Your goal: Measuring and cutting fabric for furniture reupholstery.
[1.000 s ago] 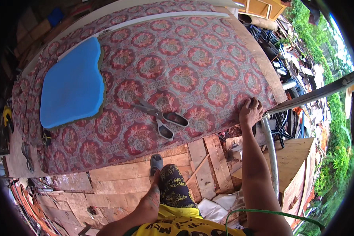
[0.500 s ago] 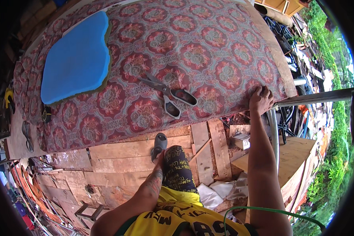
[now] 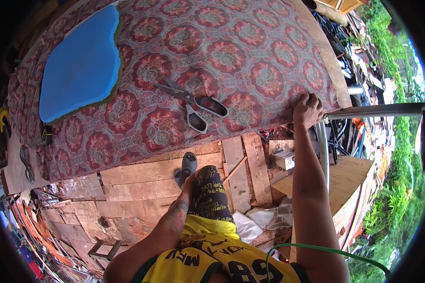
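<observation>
A red and grey patterned cloth (image 3: 231, 56) covers the wide work surface. At its near right corner my right hand (image 3: 309, 111) has its fingers curled down onto the cloth's edge, next to a metal tube. Large scissors (image 3: 190, 98) with grey handles lie on the cloth to the left of that hand, blades pointing away to the left. Farther left rests a blue foam sheet (image 3: 82, 63) with a dark layer under its edge. My left hand (image 3: 189, 185) is down beside my knee, its fingers mostly hidden by the leg.
Wooden planks (image 3: 141, 174) form the floor, where a grey sandal (image 3: 189, 164) shows. A metal bar (image 3: 378, 111) juts out on the right, above a plywood panel (image 3: 349, 181). Dark goggles (image 3: 26, 165) lie at the left; crumpled white material (image 3: 262, 218) is near my legs.
The whole view has shifted slightly, so the cloth, scissors and foam appear a little farther left and higher. My right hand stays at the cloth's corner, my left by the knee.
</observation>
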The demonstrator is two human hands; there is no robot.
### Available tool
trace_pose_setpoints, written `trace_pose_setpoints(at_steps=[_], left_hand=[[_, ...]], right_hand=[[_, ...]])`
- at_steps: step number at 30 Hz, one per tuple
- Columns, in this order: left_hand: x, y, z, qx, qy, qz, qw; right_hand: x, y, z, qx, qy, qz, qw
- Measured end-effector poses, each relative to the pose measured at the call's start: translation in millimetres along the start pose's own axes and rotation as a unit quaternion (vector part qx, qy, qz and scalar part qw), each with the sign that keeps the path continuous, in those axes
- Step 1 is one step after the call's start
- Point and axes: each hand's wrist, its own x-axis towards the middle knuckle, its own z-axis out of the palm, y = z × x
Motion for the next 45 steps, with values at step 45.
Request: trace_pose_setpoints(at_steps=[45], left_hand=[[-113.5, 256.6, 225.3, 0.587, 0.21, 0.565, 0.54]], right_hand=[[171.7, 128.3, 1.9, 0.104, -0.001, -0.146, 0.984]])
